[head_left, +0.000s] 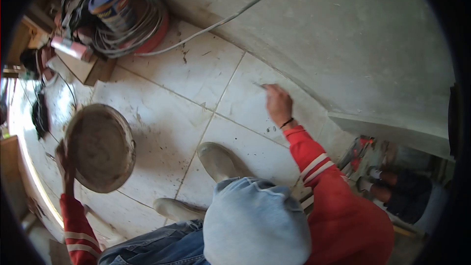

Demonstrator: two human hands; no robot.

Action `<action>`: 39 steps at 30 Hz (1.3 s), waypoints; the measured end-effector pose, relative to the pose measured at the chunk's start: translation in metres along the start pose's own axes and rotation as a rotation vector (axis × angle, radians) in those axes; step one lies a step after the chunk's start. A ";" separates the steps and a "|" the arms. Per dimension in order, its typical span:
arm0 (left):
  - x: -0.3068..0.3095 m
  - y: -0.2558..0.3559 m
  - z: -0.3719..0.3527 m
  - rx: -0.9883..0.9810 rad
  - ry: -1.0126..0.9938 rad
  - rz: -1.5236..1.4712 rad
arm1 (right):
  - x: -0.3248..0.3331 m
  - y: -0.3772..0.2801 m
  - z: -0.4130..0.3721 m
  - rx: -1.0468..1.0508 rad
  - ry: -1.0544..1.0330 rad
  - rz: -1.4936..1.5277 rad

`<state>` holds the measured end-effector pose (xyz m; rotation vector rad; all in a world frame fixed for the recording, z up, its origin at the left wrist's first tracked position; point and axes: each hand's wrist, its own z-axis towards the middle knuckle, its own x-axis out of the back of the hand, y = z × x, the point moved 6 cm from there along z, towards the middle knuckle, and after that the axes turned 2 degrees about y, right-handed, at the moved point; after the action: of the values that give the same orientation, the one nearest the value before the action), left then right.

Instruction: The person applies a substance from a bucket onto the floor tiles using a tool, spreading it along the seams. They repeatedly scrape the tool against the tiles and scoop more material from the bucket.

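Observation:
My left hand [65,163] grips the rim of a round, shallow basin [101,147] at the left. The basin is tilted toward me, and its inside is coated with a grey-brown, mortar-like layer. My right hand [279,104] is closed, out over the tiles near the wall. A small, thin tip [258,85] sticks out past its fingers; the rest of that thing is hidden, so its kind cannot be made out. Both arms are in red sleeves with white stripes.
White floor tiles [162,113] carry crumbs and smears. A bucket with a blue lid [110,7] stands amid a coiled cable [152,24] at the upper left. A bare grey wall [343,34] rises along the right. Another person's legs [392,189] show at the lower right.

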<state>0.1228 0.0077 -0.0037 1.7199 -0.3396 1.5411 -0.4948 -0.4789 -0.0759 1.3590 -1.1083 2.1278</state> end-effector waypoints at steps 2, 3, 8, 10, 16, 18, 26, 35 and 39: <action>0.008 0.045 0.000 0.148 -0.222 -0.095 | 0.016 0.036 0.008 -0.081 0.009 -0.144; 0.010 0.051 0.001 0.062 -0.171 0.064 | 0.017 0.049 0.015 -0.091 0.035 -0.191; 0.011 0.210 0.019 -0.026 -0.247 0.254 | -0.030 0.054 -0.017 -0.016 0.029 -0.270; 0.006 0.252 0.027 -0.109 -0.335 0.122 | -0.027 0.010 -0.052 0.067 -0.066 -0.093; -0.001 0.370 0.046 -0.313 -0.417 0.039 | 0.020 0.073 -0.045 -0.269 0.149 -0.065; 0.003 0.404 0.053 -0.323 -0.428 0.056 | 0.039 0.097 -0.024 -0.342 0.193 -0.202; -0.028 0.522 0.068 -0.732 -0.583 -0.172 | -0.009 -0.007 -0.051 -0.348 0.044 0.173; -0.073 0.577 0.065 -0.928 -0.763 -0.365 | -0.004 0.044 -0.059 -0.851 0.180 0.884; -0.067 0.579 0.076 -1.031 -0.834 -0.527 | 0.021 0.007 -0.083 -0.884 0.406 1.049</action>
<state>-0.2197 -0.4447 0.1514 1.3099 -0.8309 0.0925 -0.5572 -0.4199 -0.0786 -0.1308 -2.4432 1.8090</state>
